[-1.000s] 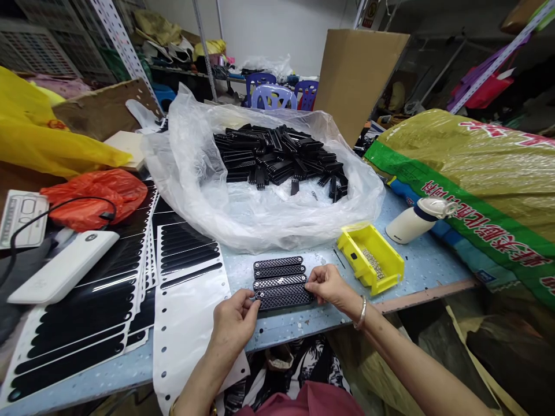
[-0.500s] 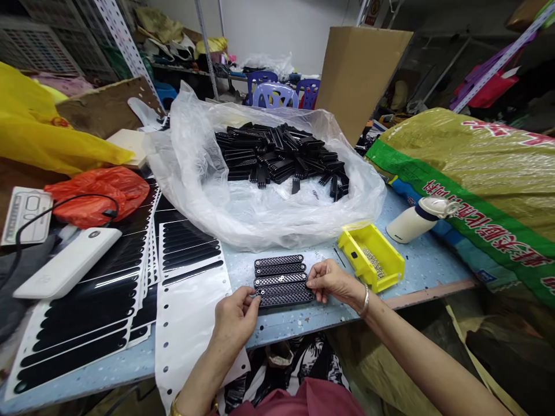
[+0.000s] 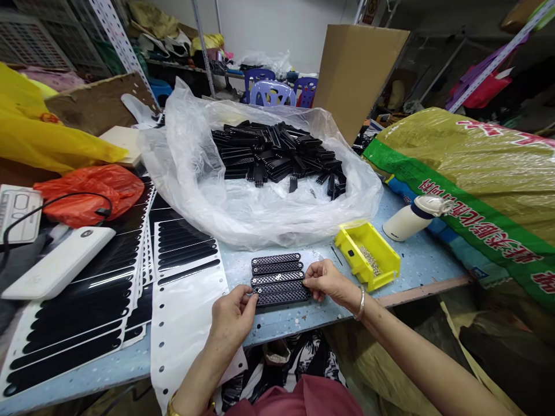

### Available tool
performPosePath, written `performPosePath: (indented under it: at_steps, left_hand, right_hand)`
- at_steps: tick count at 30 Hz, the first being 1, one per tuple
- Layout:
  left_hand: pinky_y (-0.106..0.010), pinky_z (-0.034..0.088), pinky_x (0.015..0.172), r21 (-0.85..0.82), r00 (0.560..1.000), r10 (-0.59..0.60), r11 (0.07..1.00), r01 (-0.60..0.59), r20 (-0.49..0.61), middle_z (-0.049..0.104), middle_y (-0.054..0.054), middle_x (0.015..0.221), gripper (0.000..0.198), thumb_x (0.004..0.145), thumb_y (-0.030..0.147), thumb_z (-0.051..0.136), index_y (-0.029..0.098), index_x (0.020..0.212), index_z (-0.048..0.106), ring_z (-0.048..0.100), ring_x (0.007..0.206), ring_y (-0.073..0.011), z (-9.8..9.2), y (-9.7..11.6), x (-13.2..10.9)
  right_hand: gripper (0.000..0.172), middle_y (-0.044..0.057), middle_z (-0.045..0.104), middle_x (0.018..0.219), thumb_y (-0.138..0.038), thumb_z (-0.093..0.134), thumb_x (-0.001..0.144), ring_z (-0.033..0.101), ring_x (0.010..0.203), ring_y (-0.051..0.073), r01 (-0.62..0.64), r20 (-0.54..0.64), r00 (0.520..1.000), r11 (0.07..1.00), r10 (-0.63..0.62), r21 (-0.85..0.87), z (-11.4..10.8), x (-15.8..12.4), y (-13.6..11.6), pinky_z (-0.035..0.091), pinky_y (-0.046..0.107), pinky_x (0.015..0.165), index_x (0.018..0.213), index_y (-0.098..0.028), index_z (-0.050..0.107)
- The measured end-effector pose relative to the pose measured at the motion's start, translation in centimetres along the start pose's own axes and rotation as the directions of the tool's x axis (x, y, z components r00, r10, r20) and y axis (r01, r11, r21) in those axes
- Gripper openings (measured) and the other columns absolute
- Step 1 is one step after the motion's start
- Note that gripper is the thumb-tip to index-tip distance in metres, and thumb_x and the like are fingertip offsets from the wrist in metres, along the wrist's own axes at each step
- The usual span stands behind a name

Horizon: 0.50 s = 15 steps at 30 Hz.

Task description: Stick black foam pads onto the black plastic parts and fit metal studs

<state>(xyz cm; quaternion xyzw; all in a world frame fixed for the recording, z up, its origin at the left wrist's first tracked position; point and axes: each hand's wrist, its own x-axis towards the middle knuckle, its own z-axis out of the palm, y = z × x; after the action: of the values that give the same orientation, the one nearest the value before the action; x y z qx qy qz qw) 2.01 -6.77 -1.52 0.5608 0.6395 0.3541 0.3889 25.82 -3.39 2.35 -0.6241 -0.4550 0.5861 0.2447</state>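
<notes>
"What's on the surface in front of that person?"

"Five perforated black strips, long and round-ended, lying side by side in a tight row. Each has a fine moulded lattice (plastic, going by the matte finish)."

"And the hands?"

"Both are closed on the row. The left hand curls in at its left end and the right hand at its right, with the fingertips pinching the ends of the lower strips. A smooth metal bangle circles the right wrist."

"What's nearby?"

"Just beyond the row sits an open-fronted yellow plastic bin holding a tangle of small silvery parts. Farther back, a crumpled clear plastic bag cradles a heap of similar black pieces."

"And off to the sides?"

"Beside the left hand, glossy black rounded bars lie on white backing sheets with punched edge holes. Past them are a sleek white power bank and a scrunched orange plastic bag. To the right, a white bottle lies on its side against a woven sack."
</notes>
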Motion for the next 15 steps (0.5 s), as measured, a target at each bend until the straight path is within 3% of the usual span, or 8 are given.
performPosePath:
  at_steps: [8, 15]
  left_hand:
    - [-0.026, 0.048, 0.043, -0.03, 1.0, -0.018, 0.999, 0.018, -0.01, 0.061, 0.002, 0.05, 0.026, 0.07, 0.044, 0.059, 0.02, 0.077, 0.066, 0.059, 0.042, -0.0163, 0.0, 0.1, 0.0]
    - [-0.026, 0.047, 0.046, 0.018, 1.0, -0.025, 1.0, 0.025, 0.0, 0.064, 0.001, 0.054, 0.027, 0.077, 0.044, 0.054, 0.02, 0.076, 0.066, 0.06, 0.042, -0.0158, -0.1, 0.1, 0.1]
  right_hand:
    - [0.033, -0.005, 0.056, 0.04, -0.037, 0.078, 0.056, 0.056, 0.035, 0.012, 0.049, -0.011, 0.999, 0.995, -0.048, 0.085, -0.3, 0.2, 1.2, 0.039, 0.017, 0.03, 0.066, -0.016, 0.054]
    - [0.039, -0.004, 0.056, 0.039, -0.044, 0.079, 0.056, 0.055, 0.035, 0.012, 0.072, 0.025, 0.997, 0.994, -0.075, 0.081, -0.2, 0.4, 1.6, 0.043, 0.019, 0.032, 0.064, -0.017, 0.053]
